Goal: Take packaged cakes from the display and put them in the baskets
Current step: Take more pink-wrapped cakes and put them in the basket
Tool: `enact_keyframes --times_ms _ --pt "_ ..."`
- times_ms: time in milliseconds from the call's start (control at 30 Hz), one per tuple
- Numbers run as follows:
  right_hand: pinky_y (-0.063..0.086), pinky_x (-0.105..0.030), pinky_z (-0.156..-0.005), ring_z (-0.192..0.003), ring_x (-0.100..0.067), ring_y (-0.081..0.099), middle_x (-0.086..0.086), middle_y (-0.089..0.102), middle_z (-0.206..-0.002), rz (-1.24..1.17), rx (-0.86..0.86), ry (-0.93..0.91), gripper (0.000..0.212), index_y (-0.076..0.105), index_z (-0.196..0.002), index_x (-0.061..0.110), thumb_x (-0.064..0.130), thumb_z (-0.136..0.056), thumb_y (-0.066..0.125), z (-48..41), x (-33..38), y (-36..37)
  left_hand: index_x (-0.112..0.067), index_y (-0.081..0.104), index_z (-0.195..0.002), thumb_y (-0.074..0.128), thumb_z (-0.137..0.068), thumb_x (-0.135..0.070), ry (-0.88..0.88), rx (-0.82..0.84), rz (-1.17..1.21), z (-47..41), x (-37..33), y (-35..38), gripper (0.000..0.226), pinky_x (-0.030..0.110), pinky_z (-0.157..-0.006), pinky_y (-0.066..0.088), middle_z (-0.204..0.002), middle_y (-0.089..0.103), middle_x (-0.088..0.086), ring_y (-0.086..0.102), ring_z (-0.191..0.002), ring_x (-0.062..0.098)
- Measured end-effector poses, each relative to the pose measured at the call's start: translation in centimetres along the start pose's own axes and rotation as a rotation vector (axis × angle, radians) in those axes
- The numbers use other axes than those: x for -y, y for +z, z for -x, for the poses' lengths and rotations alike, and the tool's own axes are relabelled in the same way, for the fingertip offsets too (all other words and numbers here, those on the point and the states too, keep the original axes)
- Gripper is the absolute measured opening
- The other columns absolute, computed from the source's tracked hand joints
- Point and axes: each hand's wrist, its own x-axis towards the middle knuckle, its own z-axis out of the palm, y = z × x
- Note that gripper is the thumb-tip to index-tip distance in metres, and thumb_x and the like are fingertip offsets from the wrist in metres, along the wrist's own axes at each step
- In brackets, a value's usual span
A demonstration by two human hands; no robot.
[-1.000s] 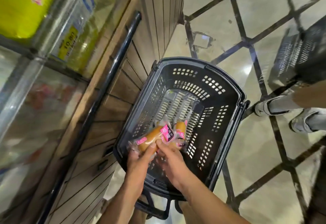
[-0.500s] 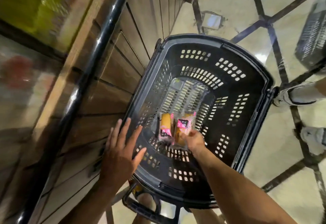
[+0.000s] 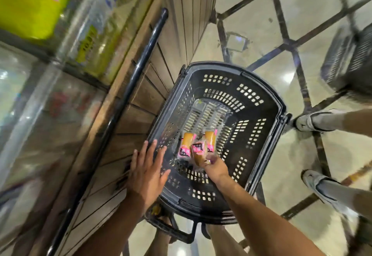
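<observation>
A black plastic basket (image 3: 267, 102) stands on the floor below me. Three packaged cakes with pink labels lie on its bottom: a left cake (image 3: 186, 145), a middle cake (image 3: 198, 155) and a right cake (image 3: 210, 140). My right hand (image 3: 216, 168) reaches down into the basket and pinches the near end of the middle cake, which lies partly over the other two. My left hand (image 3: 147, 169) hovers with fingers spread and straight over the basket's left rim, holding nothing.
The glass display case (image 3: 40, 104) with a yellow package (image 3: 26, 4) fills the left, fronted by a black rail (image 3: 128, 86) and wood panelling. A second black basket (image 3: 350, 62) sits at upper right. Another person's white shoes (image 3: 314, 122) stand right of the basket.
My left hand let go of the cakes and drew back to the basket's left rim. My right hand went deeper into the basket, and the cakes now lie on its bottom.
</observation>
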Motion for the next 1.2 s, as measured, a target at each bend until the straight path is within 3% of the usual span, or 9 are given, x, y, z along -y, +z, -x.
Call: enact_keyframes --times_ms 67,167,200,333,433,700,867,1033,1200 --pt "0.054 -0.028 -0.089 -0.099 -0.016 0.066 0.000 0.071 -0.115 0.025 0.021 -0.029 0.033 0.066 -0.120 0.021 0.032 -0.088 0.071 3.4 1.3 -1.6 -0.021 0.047 -0.152 0.076 -0.085 -0.047 0.013 0.013 -0.009 0.5 -1.6 -3.1 0.077 0.059 -0.121 0.029 -0.165 0.034 0.009 0.026 -0.155 0.033" --pt "0.048 -0.010 -0.066 -0.078 -0.006 0.063 0.005 0.071 -0.096 0.101 -0.007 -0.074 0.024 0.066 -0.106 0.022 0.024 -0.086 0.078 9.1 3.9 -4.6 -0.022 0.051 -0.151 0.076 -0.084 -0.050 0.031 0.055 -0.017 1.2 -3.6 -7.9 0.077 0.058 -0.121 0.031 -0.164 0.038 0.008 0.030 -0.154 0.031" --pt "0.047 -0.012 -0.064 -0.078 -0.007 0.064 0.004 0.070 -0.095 0.144 -0.038 -0.098 0.024 0.066 -0.106 0.021 0.025 -0.086 0.079 11.1 5.0 -5.7 -0.022 0.052 -0.151 0.077 -0.083 -0.051 0.049 0.039 -0.026 1.5 -4.3 -9.6 0.077 0.057 -0.121 0.032 -0.163 0.040 0.008 0.031 -0.154 0.031" --pt "0.047 -0.035 -0.097 -0.113 -0.028 0.060 -0.010 0.063 -0.121 0.425 -0.163 -0.300 0.041 0.067 -0.122 0.019 0.029 -0.083 0.073 18.9 10.0 -10.9 -0.022 0.048 -0.151 0.082 -0.078 -0.052 0.115 -0.015 -0.012 2.2 -6.3 -17.1 0.085 0.055 -0.121 0.033 -0.160 0.044 0.008 0.038 -0.150 0.030" --pt "0.042 -0.039 -0.108 -0.124 -0.028 0.052 -0.008 0.056 -0.130 0.511 -0.274 -0.452 0.051 0.062 -0.131 0.020 0.030 -0.082 0.073 25.2 14.6 -14.9 -0.023 0.052 -0.148 0.082 -0.077 -0.052 0.145 -0.086 0.015 2.0 -7.1 -23.4 0.081 0.051 -0.121 0.025 -0.159 0.045 0.008 0.040 -0.149 0.030" --pt "0.043 -0.043 -0.108 -0.131 -0.033 0.049 -0.012 0.053 -0.139 0.575 -0.674 -0.765 0.054 0.061 -0.132 0.017 0.034 -0.082 0.071 43.0 26.4 -21.8 -0.023 0.044 -0.155 0.069 -0.089 -0.051 0.262 -0.330 0.134 1.0 -8.2 -43.4 0.076 0.053 -0.121 0.034 -0.163 0.039 0.009 0.034 -0.152 0.033" --pt "0.042 -0.045 -0.108 -0.136 -0.030 0.043 -0.009 0.045 -0.148 0.594 -0.851 -0.950 0.058 0.055 -0.138 0.020 0.031 -0.083 0.072 53.5 33.5 -22.6 -0.028 0.019 -0.164 0.050 -0.102 -0.054 0.290 -0.507 0.095 2.3 -5.8 -55.8 0.074 0.049 -0.129 0.008 -0.174 0.005 0.003 0.000 -0.160 0.027" --pt "0.036 -0.044 -0.112 -0.140 -0.029 0.038 -0.009 0.043 -0.151 0.632 -0.926 -1.162 0.060 0.052 -0.142 0.021 0.033 -0.086 0.072 62.0 39.5 -21.4 -0.022 0.034 -0.159 0.060 -0.097 -0.052 0.212 -0.750 0.036 5.7 -0.9 -65.0 0.073 0.055 -0.126 0.020 -0.168 0.029 0.011 0.019 -0.157 0.034" --pt "0.041 -0.049 -0.109 -0.139 -0.032 0.040 -0.010 0.043 -0.151 0.705 -0.926 -1.390 0.064 0.051 -0.143 0.019 0.036 -0.087 0.074 68.7 43.6 -17.5 -0.022 0.041 -0.155 0.061 -0.094 -0.052 0.030 -0.908 -0.035 12.5 4.4 -70.7 0.071 0.058 -0.122 0.027 -0.167 0.030 0.010 0.022 -0.156 0.035"
